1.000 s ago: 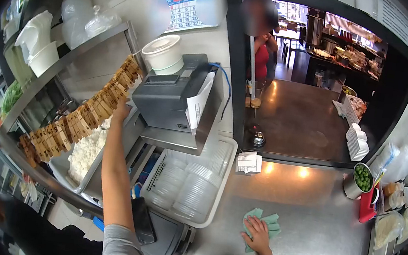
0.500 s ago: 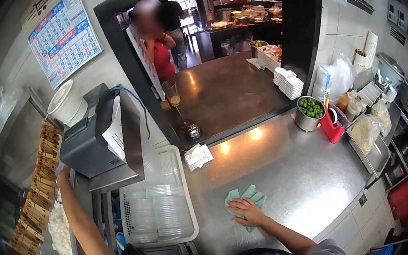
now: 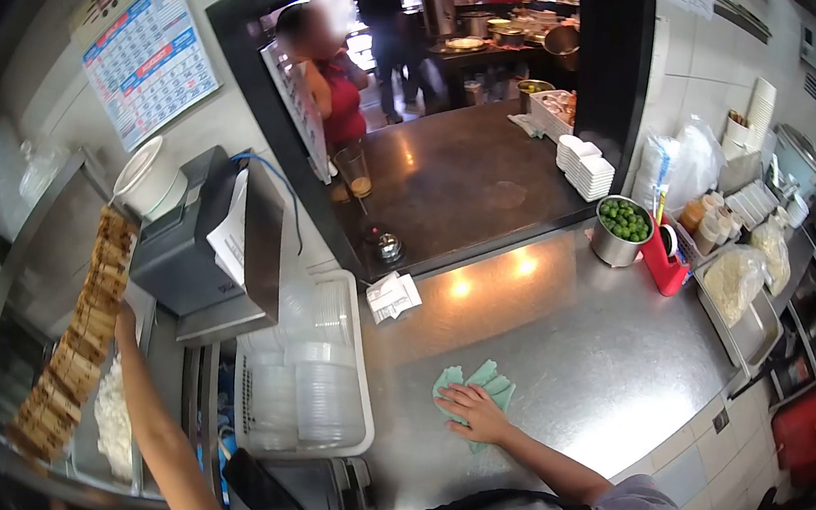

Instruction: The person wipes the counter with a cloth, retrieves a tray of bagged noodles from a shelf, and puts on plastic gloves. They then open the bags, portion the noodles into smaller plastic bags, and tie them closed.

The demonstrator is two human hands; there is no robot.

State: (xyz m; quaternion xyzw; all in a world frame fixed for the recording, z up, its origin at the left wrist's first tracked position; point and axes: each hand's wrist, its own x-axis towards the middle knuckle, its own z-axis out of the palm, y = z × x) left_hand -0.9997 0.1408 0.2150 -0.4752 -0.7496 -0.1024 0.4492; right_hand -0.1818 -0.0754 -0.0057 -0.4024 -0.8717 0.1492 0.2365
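Head view: the calendar (image 3: 148, 59) print is unreadable. A steel bowl (image 3: 621, 241) holds limes; a white tray (image 3: 369, 407) holds stacked clear tubs. The right hand (image 3: 473, 411) lies flat, fingers spread, on the green cloth (image 3: 490, 377) near the counter's (image 3: 598, 357) front edge, the cloth's long axis toward the serving hatch. The left hand (image 3: 123, 323) touches the peg row (image 3: 81, 339); its grip cannot be determined.
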